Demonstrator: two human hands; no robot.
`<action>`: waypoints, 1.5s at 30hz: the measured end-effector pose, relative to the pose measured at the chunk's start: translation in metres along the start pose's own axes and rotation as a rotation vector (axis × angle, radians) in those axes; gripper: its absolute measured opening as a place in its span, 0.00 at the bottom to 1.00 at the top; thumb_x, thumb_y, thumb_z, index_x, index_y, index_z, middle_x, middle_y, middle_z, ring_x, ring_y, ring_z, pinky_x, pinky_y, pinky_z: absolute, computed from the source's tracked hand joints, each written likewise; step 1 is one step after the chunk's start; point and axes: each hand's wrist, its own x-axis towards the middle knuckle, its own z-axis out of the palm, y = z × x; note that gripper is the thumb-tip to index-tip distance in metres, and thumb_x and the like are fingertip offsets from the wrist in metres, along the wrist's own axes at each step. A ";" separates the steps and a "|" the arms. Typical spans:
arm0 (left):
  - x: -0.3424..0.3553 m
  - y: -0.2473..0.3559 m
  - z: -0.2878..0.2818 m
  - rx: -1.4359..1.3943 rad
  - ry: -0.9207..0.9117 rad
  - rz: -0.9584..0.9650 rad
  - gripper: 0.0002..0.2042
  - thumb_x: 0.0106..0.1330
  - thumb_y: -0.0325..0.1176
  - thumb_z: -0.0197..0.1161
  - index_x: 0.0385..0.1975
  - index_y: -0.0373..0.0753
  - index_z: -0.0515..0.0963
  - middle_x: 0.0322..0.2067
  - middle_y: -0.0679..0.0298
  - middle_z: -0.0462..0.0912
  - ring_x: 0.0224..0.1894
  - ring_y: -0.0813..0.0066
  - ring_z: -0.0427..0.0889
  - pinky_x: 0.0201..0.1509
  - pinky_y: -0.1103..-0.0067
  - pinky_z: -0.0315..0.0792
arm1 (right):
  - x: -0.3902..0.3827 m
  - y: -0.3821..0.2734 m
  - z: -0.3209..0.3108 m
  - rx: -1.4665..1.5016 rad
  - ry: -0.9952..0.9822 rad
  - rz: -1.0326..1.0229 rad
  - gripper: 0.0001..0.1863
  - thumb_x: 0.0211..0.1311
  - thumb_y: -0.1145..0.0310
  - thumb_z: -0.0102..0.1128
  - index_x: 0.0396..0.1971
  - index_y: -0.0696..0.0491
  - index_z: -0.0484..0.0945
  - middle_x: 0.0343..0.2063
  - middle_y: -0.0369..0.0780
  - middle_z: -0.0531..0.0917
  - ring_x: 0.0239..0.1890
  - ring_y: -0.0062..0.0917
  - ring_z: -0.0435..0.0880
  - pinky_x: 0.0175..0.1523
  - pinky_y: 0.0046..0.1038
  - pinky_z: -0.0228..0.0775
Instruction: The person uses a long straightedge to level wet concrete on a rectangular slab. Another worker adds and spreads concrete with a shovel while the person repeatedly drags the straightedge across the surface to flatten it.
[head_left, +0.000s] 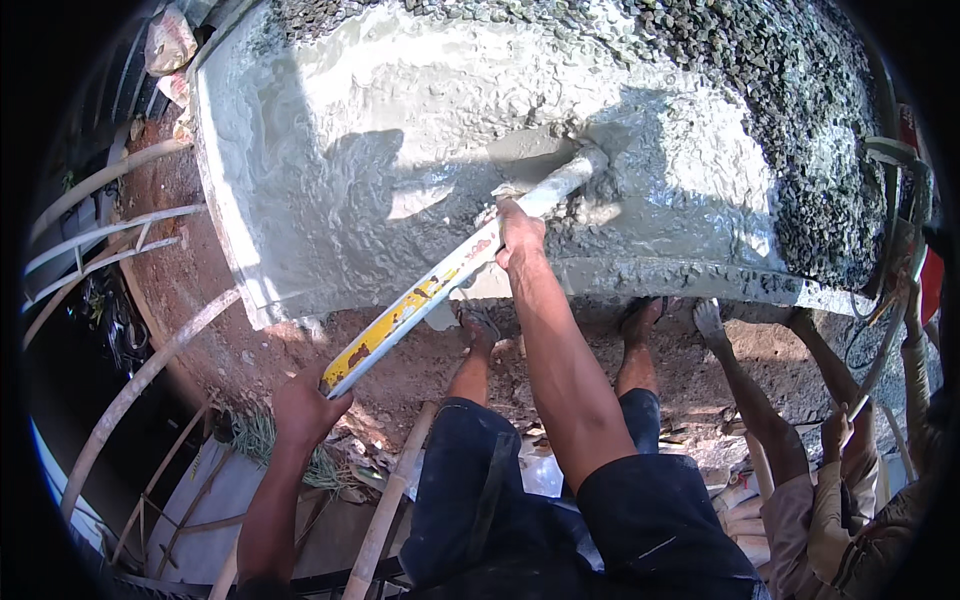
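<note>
A long white bar, a handle or tool with worn yellow paint on its lower part, slants across the middle of the view. My left hand is closed round its lower end. Farther up, my right hand grips the same bar from the side. The bar's far end, coated in grey, reaches into wet grey concrete spread over a slab. If the far end carries a blade, I cannot make it out in the concrete. My shadow falls across the wet surface.
Gravel lies along the back and right of the concrete. The slab's pale edge borders reddish soil where my feet stand. Bamboo poles run at the left. A co-worker's legs and hand on a pole are at the right.
</note>
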 end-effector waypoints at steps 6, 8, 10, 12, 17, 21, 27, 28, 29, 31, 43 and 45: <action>0.093 0.080 0.021 0.035 0.010 0.236 0.26 0.51 0.48 0.74 0.51 0.47 0.84 0.36 0.56 0.88 0.38 0.56 0.88 0.44 0.64 0.80 | 0.012 -0.109 -0.078 0.177 0.011 -0.232 0.15 0.63 0.77 0.63 0.43 0.67 0.69 0.31 0.47 0.80 0.25 0.37 0.85 0.29 0.41 0.82; 0.122 0.093 0.043 0.030 0.056 0.369 0.27 0.51 0.50 0.74 0.51 0.48 0.83 0.37 0.57 0.88 0.39 0.56 0.88 0.44 0.64 0.80 | 0.013 -0.142 -0.105 0.172 0.068 -0.344 0.16 0.63 0.76 0.64 0.45 0.68 0.70 0.33 0.47 0.81 0.27 0.36 0.87 0.32 0.39 0.83; 0.141 0.110 0.072 -0.011 0.004 0.437 0.28 0.52 0.53 0.73 0.53 0.48 0.83 0.40 0.56 0.88 0.40 0.54 0.88 0.46 0.62 0.80 | 0.009 -0.174 -0.137 0.134 0.075 -0.514 0.16 0.63 0.76 0.65 0.45 0.68 0.71 0.34 0.46 0.81 0.29 0.36 0.87 0.33 0.38 0.84; 0.142 0.139 0.102 -0.054 0.025 0.534 0.30 0.53 0.54 0.74 0.55 0.46 0.82 0.46 0.56 0.88 0.44 0.53 0.88 0.49 0.62 0.80 | -0.001 -0.209 -0.171 0.073 0.097 -0.597 0.17 0.63 0.75 0.66 0.45 0.69 0.73 0.33 0.45 0.81 0.29 0.36 0.88 0.34 0.37 0.84; 0.140 0.243 0.144 -0.239 -0.204 0.613 0.35 0.58 0.56 0.70 0.64 0.46 0.75 0.53 0.50 0.84 0.53 0.46 0.84 0.60 0.56 0.75 | -0.010 -0.300 -0.233 -0.010 0.284 -0.773 0.16 0.63 0.72 0.66 0.44 0.67 0.74 0.31 0.45 0.81 0.28 0.34 0.86 0.32 0.36 0.83; 0.146 0.241 0.152 -0.194 -0.326 0.579 0.28 0.59 0.50 0.70 0.56 0.46 0.74 0.41 0.46 0.87 0.48 0.45 0.86 0.51 0.55 0.78 | 0.036 -0.288 -0.241 -0.062 0.374 -0.724 0.16 0.65 0.69 0.65 0.45 0.65 0.74 0.31 0.46 0.80 0.29 0.34 0.85 0.30 0.36 0.81; 0.093 0.086 0.129 -0.072 -0.188 0.482 0.26 0.57 0.49 0.72 0.51 0.43 0.75 0.43 0.54 0.86 0.46 0.51 0.86 0.47 0.58 0.78 | 0.056 -0.111 -0.184 0.022 0.211 -0.509 0.14 0.63 0.69 0.64 0.41 0.62 0.73 0.30 0.45 0.77 0.26 0.36 0.82 0.31 0.42 0.83; 0.081 0.060 0.120 -0.093 -0.182 0.445 0.26 0.56 0.48 0.73 0.51 0.42 0.75 0.43 0.54 0.86 0.46 0.51 0.86 0.47 0.59 0.78 | 0.048 -0.082 -0.166 0.067 0.221 -0.480 0.13 0.63 0.70 0.64 0.39 0.61 0.73 0.29 0.44 0.77 0.27 0.35 0.82 0.31 0.42 0.83; 0.069 0.036 0.110 -0.123 -0.151 0.423 0.26 0.55 0.47 0.74 0.51 0.42 0.76 0.43 0.54 0.86 0.45 0.52 0.86 0.47 0.60 0.78 | 0.037 -0.054 -0.150 0.047 0.145 -0.491 0.12 0.62 0.70 0.64 0.39 0.61 0.73 0.29 0.44 0.77 0.27 0.35 0.82 0.31 0.41 0.83; 0.046 -0.011 0.092 -0.040 -0.141 0.353 0.27 0.54 0.47 0.75 0.51 0.43 0.76 0.39 0.55 0.85 0.42 0.51 0.87 0.45 0.59 0.79 | 0.015 -0.004 -0.113 0.074 0.086 -0.439 0.11 0.61 0.70 0.63 0.37 0.61 0.74 0.27 0.44 0.77 0.26 0.33 0.82 0.30 0.39 0.82; -0.107 -0.242 0.037 -0.023 0.342 0.168 0.16 0.47 0.35 0.79 0.35 0.44 0.81 0.28 0.58 0.83 0.32 0.55 0.84 0.36 0.65 0.78 | -0.167 0.217 0.021 0.314 -0.265 -0.205 0.12 0.65 0.76 0.59 0.45 0.56 0.67 0.31 0.39 0.76 0.25 0.29 0.81 0.32 0.38 0.82; -0.124 -0.244 0.022 -0.030 0.351 0.169 0.17 0.45 0.33 0.80 0.35 0.44 0.81 0.28 0.58 0.83 0.30 0.56 0.84 0.35 0.65 0.78 | -0.177 0.228 0.031 0.263 -0.315 -0.099 0.18 0.65 0.76 0.59 0.50 0.55 0.62 0.31 0.39 0.76 0.29 0.30 0.82 0.35 0.39 0.82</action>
